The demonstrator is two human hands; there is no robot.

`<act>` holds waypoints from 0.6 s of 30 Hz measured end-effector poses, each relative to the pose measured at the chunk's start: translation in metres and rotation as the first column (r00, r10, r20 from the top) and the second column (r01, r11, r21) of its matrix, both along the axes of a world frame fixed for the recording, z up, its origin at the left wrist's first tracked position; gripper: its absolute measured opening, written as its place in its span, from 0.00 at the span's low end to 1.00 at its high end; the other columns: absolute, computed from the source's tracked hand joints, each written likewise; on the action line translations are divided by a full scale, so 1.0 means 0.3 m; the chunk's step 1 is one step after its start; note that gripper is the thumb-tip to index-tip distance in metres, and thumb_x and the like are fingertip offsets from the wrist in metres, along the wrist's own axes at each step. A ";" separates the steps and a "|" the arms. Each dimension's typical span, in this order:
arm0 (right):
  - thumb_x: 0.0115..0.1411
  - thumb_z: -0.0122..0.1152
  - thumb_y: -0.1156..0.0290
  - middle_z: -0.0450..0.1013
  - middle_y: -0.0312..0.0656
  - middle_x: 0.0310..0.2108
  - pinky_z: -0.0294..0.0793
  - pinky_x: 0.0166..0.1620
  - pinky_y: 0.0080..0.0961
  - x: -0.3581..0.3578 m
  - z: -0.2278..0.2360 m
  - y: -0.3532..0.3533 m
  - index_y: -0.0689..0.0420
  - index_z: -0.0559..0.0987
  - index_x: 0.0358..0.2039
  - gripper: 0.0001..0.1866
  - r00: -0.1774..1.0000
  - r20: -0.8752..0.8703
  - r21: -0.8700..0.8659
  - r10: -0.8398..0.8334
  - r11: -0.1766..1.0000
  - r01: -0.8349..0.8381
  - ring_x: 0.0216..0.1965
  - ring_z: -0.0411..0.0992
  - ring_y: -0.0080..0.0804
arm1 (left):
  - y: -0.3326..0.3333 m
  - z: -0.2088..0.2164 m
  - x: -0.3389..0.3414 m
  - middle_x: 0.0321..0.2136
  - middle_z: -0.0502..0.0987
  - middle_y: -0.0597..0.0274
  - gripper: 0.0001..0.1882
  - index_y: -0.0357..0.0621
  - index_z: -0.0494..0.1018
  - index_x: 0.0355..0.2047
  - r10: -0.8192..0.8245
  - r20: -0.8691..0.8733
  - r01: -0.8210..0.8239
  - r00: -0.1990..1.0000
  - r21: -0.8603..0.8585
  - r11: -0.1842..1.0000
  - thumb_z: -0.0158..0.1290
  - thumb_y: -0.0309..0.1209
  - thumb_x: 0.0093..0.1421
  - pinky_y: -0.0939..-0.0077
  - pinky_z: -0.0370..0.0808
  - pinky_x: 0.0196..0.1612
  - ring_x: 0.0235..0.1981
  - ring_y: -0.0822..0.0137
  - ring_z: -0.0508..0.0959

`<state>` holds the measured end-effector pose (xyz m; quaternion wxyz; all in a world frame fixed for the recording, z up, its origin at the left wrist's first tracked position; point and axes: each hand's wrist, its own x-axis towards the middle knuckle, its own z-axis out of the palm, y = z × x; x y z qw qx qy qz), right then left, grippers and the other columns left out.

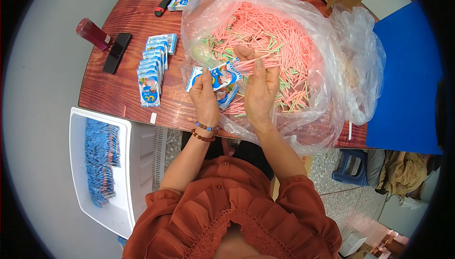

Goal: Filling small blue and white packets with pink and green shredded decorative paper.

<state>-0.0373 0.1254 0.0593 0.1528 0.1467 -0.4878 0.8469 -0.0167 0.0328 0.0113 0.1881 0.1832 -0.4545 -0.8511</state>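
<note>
My left hand (204, 98) pinches a small blue-and-white printed packet (222, 75) near its left end. Several thin pink sticks (265, 62) lie between the thumb and fingers of my right hand (259, 88), their left ends at the packet's right end. Whether they are inside it I cannot tell. Just below hangs or lies another blue-and-white packet (228, 96), partly covered by the first. Both hands are over the near left side of a large clear plastic bag (327, 69), spread wide and full of loose pink and green sticks (279, 29).
To the left, overlapping filled packets (150, 86) lie on the wooden table (175, 102), with a phone (117, 53) and a red bottle (93, 34) beyond. A box cutter (164, 5) lies near two packet stacks (186, 2). A white bin (130, 164) holds many packets.
</note>
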 end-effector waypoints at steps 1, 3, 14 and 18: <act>0.71 0.40 0.71 0.72 0.54 0.50 0.64 0.61 0.39 0.008 -0.004 -0.007 0.67 0.67 0.51 0.15 1.000 0.000 0.055 -0.016 0.998 0.016 0.55 0.70 0.42 | -0.002 -0.013 -0.002 0.17 0.70 0.76 0.20 0.48 0.70 0.20 0.008 0.000 -0.008 1.000 -0.017 1.000 0.48 0.41 0.68 0.87 0.58 0.19 0.17 0.86 0.62; 0.70 0.40 0.71 0.71 0.53 0.51 0.61 0.62 0.37 0.018 -0.006 -0.014 0.66 0.68 0.51 0.15 0.996 -0.025 0.153 -0.088 0.984 0.091 0.57 0.68 0.40 | 0.000 -0.015 -0.004 0.17 0.69 0.78 0.20 0.49 0.70 0.19 0.017 0.001 -0.017 1.000 -0.033 0.999 0.48 0.41 0.69 0.87 0.55 0.18 0.16 0.86 0.60; 0.71 0.40 0.67 0.63 0.52 0.61 0.52 0.66 0.31 0.020 0.014 -0.033 0.66 0.64 0.59 0.21 0.998 0.055 0.269 0.030 0.962 -0.044 0.66 0.55 0.36 | 0.025 0.032 -0.021 0.26 0.76 0.71 0.16 0.44 0.73 0.29 0.049 -0.049 -0.038 0.998 0.198 0.980 0.46 0.40 0.69 0.86 0.71 0.25 0.24 0.83 0.73; 0.71 0.38 0.63 0.62 0.52 0.61 0.51 0.67 0.32 -0.006 0.023 -0.029 0.67 0.63 0.61 0.24 0.998 -0.028 0.437 0.055 0.898 -0.037 0.65 0.57 0.37 | 0.001 -0.011 -0.020 0.32 0.79 0.65 0.15 0.41 0.74 0.35 -0.017 -0.156 0.057 0.988 0.254 0.965 0.44 0.39 0.70 0.78 0.78 0.34 0.31 0.75 0.78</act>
